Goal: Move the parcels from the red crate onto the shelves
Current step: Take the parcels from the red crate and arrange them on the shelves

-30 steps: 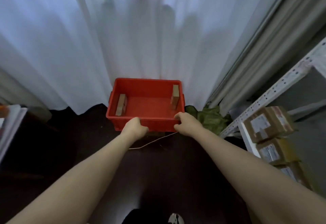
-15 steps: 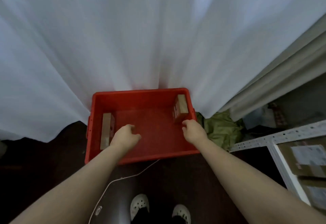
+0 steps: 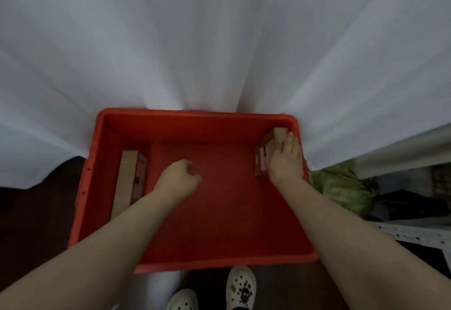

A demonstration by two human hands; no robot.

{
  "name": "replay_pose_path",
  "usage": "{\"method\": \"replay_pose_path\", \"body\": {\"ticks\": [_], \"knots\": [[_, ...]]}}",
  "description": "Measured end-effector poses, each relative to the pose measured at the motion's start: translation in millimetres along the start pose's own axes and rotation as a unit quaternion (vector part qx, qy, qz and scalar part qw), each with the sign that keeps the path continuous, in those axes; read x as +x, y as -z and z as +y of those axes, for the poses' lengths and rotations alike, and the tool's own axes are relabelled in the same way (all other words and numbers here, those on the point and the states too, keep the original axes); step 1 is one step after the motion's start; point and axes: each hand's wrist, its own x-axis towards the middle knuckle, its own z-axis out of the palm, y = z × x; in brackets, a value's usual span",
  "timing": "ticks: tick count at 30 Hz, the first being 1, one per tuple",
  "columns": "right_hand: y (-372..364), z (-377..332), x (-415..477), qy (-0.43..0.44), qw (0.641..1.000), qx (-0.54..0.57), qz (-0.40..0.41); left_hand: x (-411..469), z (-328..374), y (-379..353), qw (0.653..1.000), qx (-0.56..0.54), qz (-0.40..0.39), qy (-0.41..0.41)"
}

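Observation:
The red crate (image 3: 195, 119) sits on the dark floor below me, against a white curtain. Two flat brown parcels stand on edge inside it. One parcel (image 3: 128, 178) leans against the left wall. The other parcel (image 3: 264, 153) leans against the right wall, and my right hand (image 3: 285, 160) lies over its top edge with the fingers wrapped on it. My left hand (image 3: 179, 179) hovers over the crate's bare bottom, fingers loosely curled, holding nothing and a little apart from the left parcel.
A white curtain (image 3: 219, 41) hangs right behind the crate. A green bundle (image 3: 341, 187) lies on the floor to the right, with a white perforated shelf rail (image 3: 415, 235) beyond it. My white shoes (image 3: 240, 290) stand just in front of the crate.
I have come closer and now look down into the crate. Both hands left its front rim and went inside; the right hand reached the right parcel and closed on it.

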Motion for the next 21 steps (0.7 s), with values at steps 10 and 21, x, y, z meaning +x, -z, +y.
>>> {"method": "replay_pose_path", "body": {"ticks": [10, 21], "knots": [[-21.7, -24.8, 10.4, -0.013, 0.986, 0.122, 0.113, 8.1, -12.3, -13.6, 0.999, -0.042, 0.008, 0.011], [154.4, 42.7, -115.8, -0.082, 0.676, 0.731, -0.05, -116.6, 76.4, 63.1, 0.989, -0.139, -0.007, -0.056]]}}
